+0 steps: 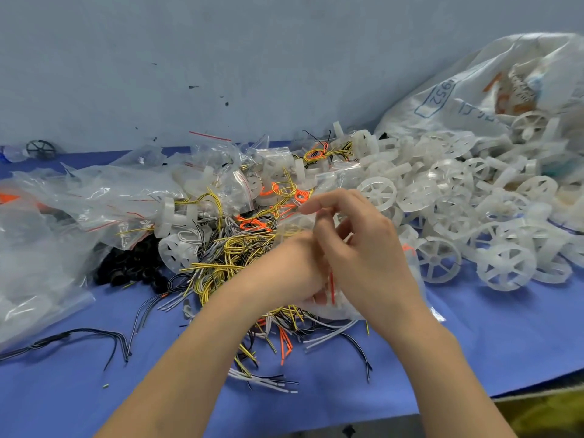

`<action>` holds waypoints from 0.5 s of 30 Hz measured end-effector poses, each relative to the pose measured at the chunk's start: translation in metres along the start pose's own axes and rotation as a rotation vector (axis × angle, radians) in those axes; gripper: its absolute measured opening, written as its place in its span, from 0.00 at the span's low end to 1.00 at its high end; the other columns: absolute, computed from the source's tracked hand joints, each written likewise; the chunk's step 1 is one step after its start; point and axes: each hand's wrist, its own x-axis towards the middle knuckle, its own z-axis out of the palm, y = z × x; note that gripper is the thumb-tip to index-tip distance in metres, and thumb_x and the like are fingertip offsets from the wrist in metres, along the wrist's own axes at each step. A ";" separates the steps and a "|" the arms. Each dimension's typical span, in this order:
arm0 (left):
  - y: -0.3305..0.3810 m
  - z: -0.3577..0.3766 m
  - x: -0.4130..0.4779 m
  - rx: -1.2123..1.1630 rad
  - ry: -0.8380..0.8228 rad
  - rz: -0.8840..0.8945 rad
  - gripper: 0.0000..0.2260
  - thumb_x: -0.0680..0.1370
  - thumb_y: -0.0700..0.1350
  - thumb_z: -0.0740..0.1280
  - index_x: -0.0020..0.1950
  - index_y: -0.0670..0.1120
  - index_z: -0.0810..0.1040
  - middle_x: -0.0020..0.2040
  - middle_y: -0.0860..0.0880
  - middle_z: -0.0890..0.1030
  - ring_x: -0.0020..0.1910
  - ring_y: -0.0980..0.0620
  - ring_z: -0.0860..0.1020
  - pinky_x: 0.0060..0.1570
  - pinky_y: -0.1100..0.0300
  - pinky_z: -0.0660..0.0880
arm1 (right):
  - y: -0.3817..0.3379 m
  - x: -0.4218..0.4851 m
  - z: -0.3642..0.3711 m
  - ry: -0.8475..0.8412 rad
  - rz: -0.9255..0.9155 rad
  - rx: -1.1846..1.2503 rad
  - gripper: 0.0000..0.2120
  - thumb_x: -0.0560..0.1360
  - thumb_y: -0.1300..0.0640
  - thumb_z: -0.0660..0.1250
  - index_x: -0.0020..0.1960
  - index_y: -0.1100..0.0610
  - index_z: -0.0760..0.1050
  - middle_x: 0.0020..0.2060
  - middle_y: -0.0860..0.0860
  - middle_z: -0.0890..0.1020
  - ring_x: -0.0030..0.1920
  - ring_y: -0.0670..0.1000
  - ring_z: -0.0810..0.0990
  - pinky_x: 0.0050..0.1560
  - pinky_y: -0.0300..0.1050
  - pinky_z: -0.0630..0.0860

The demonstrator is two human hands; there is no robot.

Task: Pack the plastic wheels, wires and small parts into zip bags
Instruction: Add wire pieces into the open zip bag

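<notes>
Clear plastic zip bag [294, 224], held just above the wire pile [240, 257], looks light, limp and slippery to me; I'd grip its red-striped mouth, where my left hand [292, 270] and right hand [360, 248] already pinch it with curled fingers.

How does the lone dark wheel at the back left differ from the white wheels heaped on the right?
Colour: the dark wheel is black or dark grey; the white wheels are translucent white. Number: the dark wheel sits apart by the wall; the white wheels lie in a heap at the mouth of a big sack. Both kinds are spoked.
</notes>
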 end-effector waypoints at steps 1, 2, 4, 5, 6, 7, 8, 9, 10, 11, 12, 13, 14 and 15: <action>-0.001 -0.008 0.001 -0.043 0.004 0.035 0.12 0.81 0.39 0.56 0.52 0.38 0.79 0.46 0.40 0.83 0.46 0.45 0.83 0.45 0.60 0.77 | 0.001 0.001 -0.001 0.012 0.012 0.000 0.12 0.77 0.59 0.63 0.47 0.43 0.79 0.46 0.40 0.79 0.35 0.46 0.75 0.38 0.37 0.69; 0.000 -0.016 0.000 -0.065 -0.011 0.059 0.12 0.82 0.42 0.57 0.50 0.40 0.79 0.41 0.42 0.83 0.37 0.47 0.83 0.37 0.58 0.79 | 0.003 0.002 -0.003 0.030 0.023 0.002 0.11 0.77 0.59 0.64 0.47 0.43 0.79 0.45 0.41 0.79 0.34 0.45 0.75 0.37 0.36 0.68; -0.005 -0.034 -0.004 -0.155 -0.005 0.084 0.11 0.83 0.48 0.58 0.55 0.45 0.78 0.39 0.44 0.81 0.32 0.48 0.81 0.30 0.58 0.79 | 0.005 0.004 -0.008 0.073 0.048 0.046 0.11 0.77 0.59 0.64 0.47 0.44 0.80 0.42 0.42 0.79 0.32 0.45 0.74 0.35 0.35 0.67; -0.007 -0.043 -0.007 -0.162 0.001 0.108 0.11 0.83 0.50 0.59 0.57 0.47 0.78 0.38 0.46 0.80 0.30 0.48 0.80 0.27 0.59 0.77 | 0.006 0.005 -0.009 0.090 0.063 0.079 0.11 0.77 0.59 0.64 0.47 0.45 0.80 0.42 0.43 0.79 0.30 0.45 0.74 0.35 0.35 0.66; -0.009 -0.053 -0.011 -0.156 0.040 0.141 0.10 0.82 0.50 0.60 0.56 0.50 0.79 0.35 0.47 0.79 0.28 0.49 0.79 0.25 0.60 0.75 | 0.007 0.005 -0.011 0.105 0.076 0.103 0.11 0.77 0.59 0.64 0.47 0.45 0.80 0.41 0.43 0.79 0.30 0.45 0.73 0.35 0.37 0.67; -0.011 -0.062 -0.014 -0.129 0.089 0.168 0.09 0.82 0.49 0.61 0.54 0.53 0.80 0.33 0.49 0.77 0.27 0.49 0.77 0.24 0.61 0.72 | 0.007 0.005 -0.013 0.117 0.087 0.117 0.11 0.77 0.59 0.64 0.47 0.45 0.80 0.41 0.42 0.79 0.30 0.45 0.74 0.35 0.39 0.69; -0.013 -0.070 -0.017 -0.095 0.133 0.187 0.09 0.82 0.48 0.61 0.53 0.55 0.81 0.32 0.49 0.76 0.26 0.50 0.75 0.23 0.61 0.71 | 0.007 0.005 -0.013 0.126 0.098 0.124 0.11 0.78 0.60 0.64 0.47 0.45 0.80 0.41 0.42 0.79 0.30 0.45 0.74 0.36 0.42 0.71; -0.016 -0.077 -0.019 -0.046 0.170 0.195 0.12 0.82 0.45 0.60 0.51 0.57 0.82 0.33 0.49 0.75 0.26 0.50 0.73 0.24 0.59 0.71 | 0.007 0.005 -0.014 0.128 0.107 0.128 0.11 0.78 0.60 0.64 0.47 0.45 0.80 0.41 0.42 0.80 0.31 0.44 0.74 0.37 0.45 0.74; -0.020 -0.080 -0.020 0.026 0.195 0.196 0.16 0.82 0.42 0.59 0.50 0.60 0.82 0.35 0.49 0.76 0.28 0.48 0.73 0.26 0.56 0.72 | 0.006 0.005 -0.014 0.124 0.115 0.130 0.11 0.78 0.60 0.64 0.47 0.45 0.80 0.42 0.42 0.80 0.31 0.44 0.74 0.39 0.46 0.75; -0.023 -0.081 -0.019 0.109 0.204 0.194 0.20 0.80 0.38 0.57 0.48 0.62 0.81 0.40 0.51 0.77 0.31 0.47 0.74 0.30 0.53 0.73 | 0.006 0.004 -0.013 0.116 0.121 0.127 0.11 0.78 0.60 0.64 0.47 0.44 0.80 0.42 0.42 0.80 0.31 0.44 0.74 0.39 0.44 0.74; -0.026 -0.080 -0.017 0.194 0.199 0.177 0.25 0.78 0.35 0.56 0.47 0.65 0.80 0.47 0.54 0.77 0.36 0.49 0.77 0.35 0.52 0.75 | 0.005 0.004 -0.013 0.100 0.124 0.120 0.11 0.78 0.59 0.64 0.47 0.44 0.80 0.42 0.42 0.80 0.31 0.44 0.75 0.38 0.41 0.72; -0.030 -0.077 -0.014 0.274 0.181 0.150 0.29 0.76 0.32 0.55 0.47 0.67 0.79 0.53 0.56 0.74 0.43 0.53 0.77 0.41 0.54 0.77 | 0.005 0.003 -0.012 0.082 0.124 0.107 0.11 0.78 0.59 0.64 0.47 0.45 0.80 0.42 0.42 0.80 0.31 0.44 0.75 0.37 0.39 0.70; -0.034 -0.073 -0.011 0.330 0.140 0.116 0.32 0.74 0.30 0.54 0.47 0.69 0.78 0.58 0.59 0.71 0.49 0.57 0.76 0.47 0.57 0.76 | 0.005 0.002 -0.012 0.064 0.121 0.087 0.10 0.78 0.59 0.64 0.47 0.45 0.80 0.43 0.42 0.80 0.32 0.45 0.76 0.36 0.37 0.69; -0.038 -0.068 -0.007 0.361 0.088 0.087 0.33 0.72 0.29 0.53 0.49 0.69 0.78 0.60 0.60 0.69 0.54 0.59 0.74 0.52 0.58 0.75 | 0.005 0.001 -0.011 0.050 0.116 0.066 0.10 0.78 0.59 0.64 0.47 0.45 0.80 0.42 0.42 0.80 0.33 0.45 0.77 0.36 0.36 0.69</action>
